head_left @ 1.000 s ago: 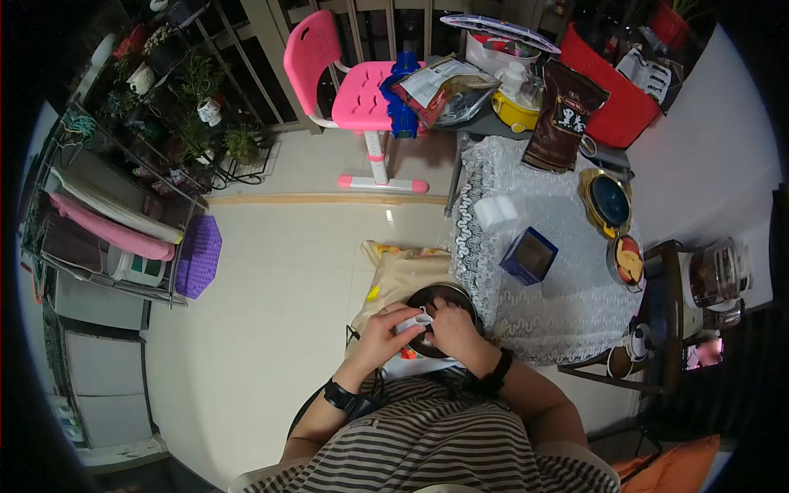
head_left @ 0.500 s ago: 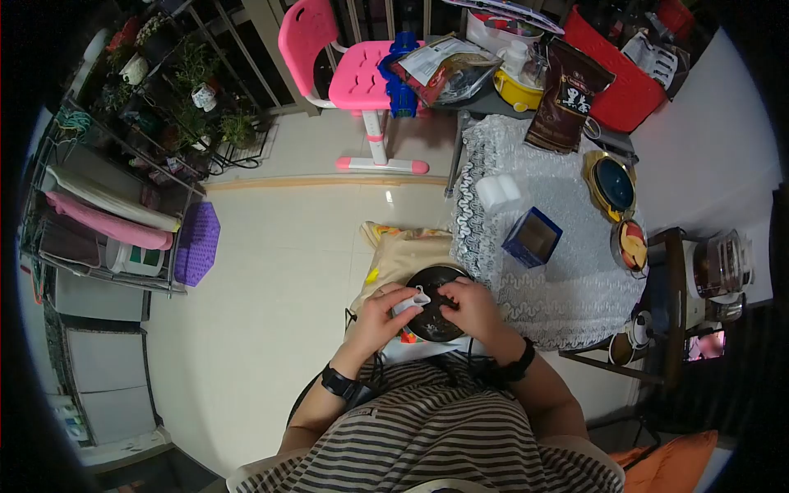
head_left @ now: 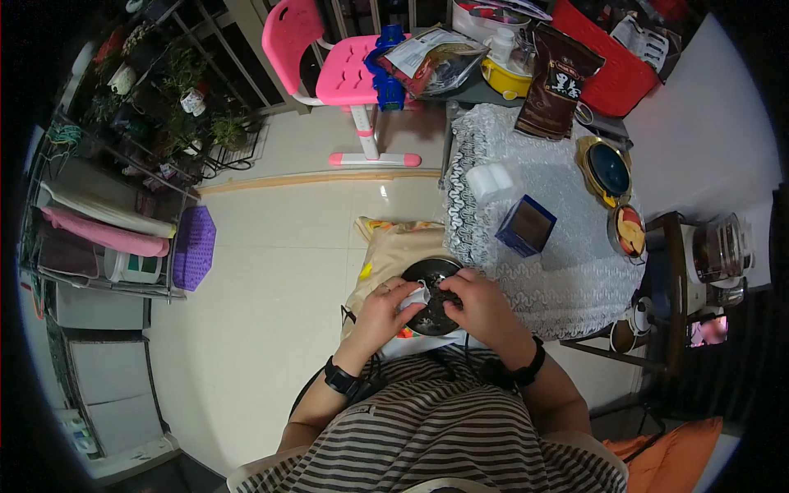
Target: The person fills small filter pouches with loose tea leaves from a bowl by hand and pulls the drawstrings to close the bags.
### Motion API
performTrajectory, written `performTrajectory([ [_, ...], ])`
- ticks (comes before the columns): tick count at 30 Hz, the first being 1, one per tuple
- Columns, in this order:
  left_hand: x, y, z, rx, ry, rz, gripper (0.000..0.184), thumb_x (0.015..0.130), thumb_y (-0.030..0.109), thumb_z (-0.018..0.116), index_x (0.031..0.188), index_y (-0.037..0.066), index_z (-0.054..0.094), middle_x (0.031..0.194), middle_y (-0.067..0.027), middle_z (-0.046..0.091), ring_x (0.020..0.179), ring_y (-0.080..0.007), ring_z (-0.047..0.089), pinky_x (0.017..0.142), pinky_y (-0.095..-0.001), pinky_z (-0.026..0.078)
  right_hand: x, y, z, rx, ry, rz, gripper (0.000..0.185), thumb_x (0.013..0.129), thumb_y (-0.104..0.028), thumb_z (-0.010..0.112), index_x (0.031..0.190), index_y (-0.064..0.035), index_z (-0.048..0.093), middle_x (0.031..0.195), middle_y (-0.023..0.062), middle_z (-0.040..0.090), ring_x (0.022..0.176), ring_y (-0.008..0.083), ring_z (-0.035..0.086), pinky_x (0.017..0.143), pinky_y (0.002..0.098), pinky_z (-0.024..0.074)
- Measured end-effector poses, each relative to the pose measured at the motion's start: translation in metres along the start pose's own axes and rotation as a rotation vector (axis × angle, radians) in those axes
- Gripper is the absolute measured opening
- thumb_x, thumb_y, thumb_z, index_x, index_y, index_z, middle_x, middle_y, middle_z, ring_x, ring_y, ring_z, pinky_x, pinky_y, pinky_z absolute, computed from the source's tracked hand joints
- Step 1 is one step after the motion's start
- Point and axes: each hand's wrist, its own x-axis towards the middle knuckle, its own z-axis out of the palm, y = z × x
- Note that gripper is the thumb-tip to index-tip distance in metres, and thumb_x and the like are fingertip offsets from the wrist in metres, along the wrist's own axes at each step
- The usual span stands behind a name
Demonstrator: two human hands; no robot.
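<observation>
- Right hand (head_left: 477,302) is now apart from the white packet (head_left: 413,297); a second ago its fingers were right beside it.
- Left hand (head_left: 380,315) pinches that packet over the left side of the dark bowl (head_left: 423,268).
- Right fingers curl narrow over the bowl; can't tell if they grip anything.
- Pale specks (head_left: 438,281) in bowl; work looks under way, not finished. Amount left in packet unclear.
- Beige cloth (head_left: 386,246) under bowl.
- Lace-covered table (head_left: 567,283) alongside: blue box (head_left: 526,225), farther off a brown bag (head_left: 559,80).
</observation>
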Motion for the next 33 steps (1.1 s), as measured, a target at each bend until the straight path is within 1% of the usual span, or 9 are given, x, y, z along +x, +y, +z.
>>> performTrajectory([
  [4,0.000,0.001,0.001,0.028,-0.003,0.007,0.033,0.079,0.012,0.074,0.109,0.003,0.066,0.098,-0.0118,0.064,0.086,-0.0296,0.064,0.075,-0.0351,0.050,0.001,-0.001,0.004,-0.081,-0.039,0.003,0.026,0.073,-0.004,0.068,0.098,-0.0021,0.064,0.094,0.0144,0.060,0.084,0.0341,0.062,0.073,0.0418,0.0514],
  [9,0.001,0.006,0.000,0.042,-0.033,-0.024,0.032,0.078,0.012,0.074,0.108,0.003,0.066,0.098,-0.0116,0.064,0.086,-0.0303,0.064,0.075,-0.0366,0.051,0.001,0.000,0.008,-0.173,-0.070,0.003,0.026,0.073,-0.003,0.067,0.098,-0.0027,0.063,0.093,0.0138,0.057,0.085,0.0338,0.062,0.074,0.0430,0.0515],
  [13,0.002,0.005,0.001,0.087,-0.021,0.047,0.033,0.077,0.010,0.073,0.108,0.003,0.065,0.098,-0.0127,0.063,0.087,-0.0317,0.063,0.076,-0.0380,0.051,0.002,-0.001,0.009,-0.248,-0.125,0.022,0.026,0.073,-0.002,0.067,0.098,-0.0035,0.062,0.093,0.0132,0.056,0.085,0.0341,0.062,0.075,0.0431,0.0517],
  [21,0.002,0.000,0.004,0.154,-0.045,0.115,0.035,0.074,0.008,0.073,0.108,0.002,0.064,0.099,-0.0134,0.062,0.091,-0.0329,0.061,0.078,-0.0384,0.051,0.004,-0.011,0.006,-0.203,-0.094,-0.032,0.024,0.073,-0.004,0.067,0.096,-0.0051,0.059,0.093,0.0134,0.055,0.087,0.0326,0.061,0.074,0.0429,0.0517],
  [24,0.002,-0.002,0.007,0.129,-0.055,0.108,0.035,0.075,0.010,0.073,0.107,0.001,0.064,0.100,-0.0137,0.062,0.090,-0.0322,0.062,0.078,-0.0378,0.051,0.004,-0.013,0.006,-0.117,-0.071,-0.006,0.026,0.074,-0.004,0.066,0.098,-0.0059,0.056,0.093,0.0138,0.056,0.089,0.0343,0.060,0.076,0.0443,0.0505],
  [26,0.000,-0.005,0.012,-0.028,-0.032,0.031,0.035,0.075,0.013,0.075,0.106,0.001,0.065,0.099,-0.0139,0.063,0.090,-0.0335,0.061,0.077,-0.0387,0.050,0.004,-0.012,0.008,-0.070,-0.056,0.013,0.028,0.074,-0.003,0.066,0.100,-0.0062,0.055,0.093,0.0139,0.056,0.090,0.0353,0.059,0.076,0.0451,0.0498],
  [29,0.001,-0.011,0.016,-0.029,-0.018,0.083,0.034,0.076,0.015,0.075,0.105,0.000,0.065,0.101,-0.0149,0.064,0.090,-0.0337,0.061,0.077,-0.0379,0.050,0.003,-0.008,0.010,0.020,-0.023,0.031,0.030,0.074,-0.003,0.066,0.100,-0.0062,0.054,0.094,0.0141,0.056,0.089,0.0360,0.059,0.075,0.0459,0.0489],
  [31,0.001,-0.006,0.014,-0.056,-0.061,0.005,0.034,0.077,0.015,0.074,0.106,0.000,0.064,0.101,-0.0152,0.064,0.091,-0.0343,0.061,0.078,-0.0381,0.050,0.002,-0.007,0.009,0.007,-0.002,-0.001,0.026,0.074,-0.006,0.069,0.096,-0.0046,0.057,0.092,0.0120,0.058,0.084,0.0318,0.061,0.072,0.0405,0.0500],
  [33,0.001,-0.006,0.015,-0.084,-0.103,-0.072,0.034,0.078,0.015,0.073,0.107,0.000,0.064,0.102,-0.0156,0.064,0.091,-0.0348,0.061,0.078,-0.0383,0.050,0.001,-0.009,0.007,-0.031,0.003,-0.030,0.024,0.073,-0.006,0.069,0.094,-0.0055,0.058,0.093,0.0108,0.058,0.083,0.0308,0.061,0.071,0.0398,0.0501],
])
